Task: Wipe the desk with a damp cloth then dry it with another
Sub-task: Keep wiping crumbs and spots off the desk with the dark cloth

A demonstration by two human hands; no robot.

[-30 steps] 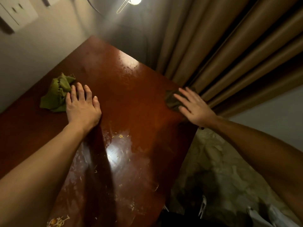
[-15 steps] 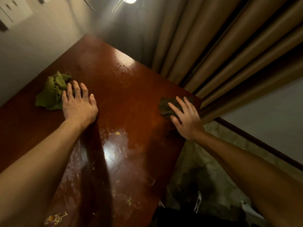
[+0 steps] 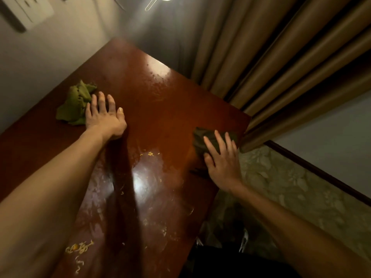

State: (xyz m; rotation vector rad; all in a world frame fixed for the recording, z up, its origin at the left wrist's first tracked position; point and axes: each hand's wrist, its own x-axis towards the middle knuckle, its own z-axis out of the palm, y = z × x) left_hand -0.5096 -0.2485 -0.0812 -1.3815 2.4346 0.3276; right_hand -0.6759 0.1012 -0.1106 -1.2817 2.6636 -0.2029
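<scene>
A glossy reddish-brown desk [image 3: 160, 121] fills the middle of the view, with wet streaks and pale crumbs on its near half. My right hand [image 3: 222, 159] presses flat, fingers spread, on a dark green cloth [image 3: 202, 140] near the desk's right edge. My left hand [image 3: 104, 117] rests flat on the desk top, fingers straight. A crumpled lighter green cloth [image 3: 74, 105] lies just left of it, touching my fingertips.
Brown curtains [image 3: 281, 63] hang close behind the desk's right corner. A grey wall [image 3: 40, 63] runs along the left edge, with a socket plate [image 3: 26, 11] high up. Noodle-like scraps [image 3: 80, 247] lie at the near edge. Patterned floor [image 3: 281, 189] lies to the right.
My right hand has slid the dark cloth along the right edge toward me. My left hand and the light green cloth stay in place.
</scene>
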